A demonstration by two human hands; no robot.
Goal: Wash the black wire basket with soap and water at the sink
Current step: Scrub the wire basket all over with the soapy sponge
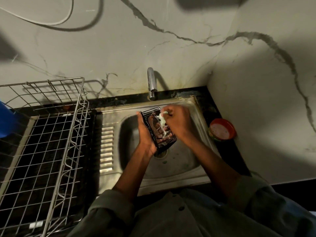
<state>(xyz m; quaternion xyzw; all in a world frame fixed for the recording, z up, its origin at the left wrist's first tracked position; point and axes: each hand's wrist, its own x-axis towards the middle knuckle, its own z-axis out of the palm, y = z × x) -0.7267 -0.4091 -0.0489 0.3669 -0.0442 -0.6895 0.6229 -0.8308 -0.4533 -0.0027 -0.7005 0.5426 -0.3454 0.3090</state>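
A small black wire basket (165,140) is held tilted over the steel sink (181,161), below the tap (151,84). My left hand (145,134) grips it from the left side, fingers curled underneath and showing through the wires. My right hand (177,124) is over the basket's top end and pinches a soapy, foamy scrubber (162,119) against the wires. White foam clings to the basket's middle. I see no water running from the tap.
A large steel wire dish rack (51,134) stands on the black counter to the left of the sink's ribbed drainboard (106,147). A red round tub of dish soap (222,131) sits on the counter at the right, by the wall corner. A blue object (6,120) is at the left edge.
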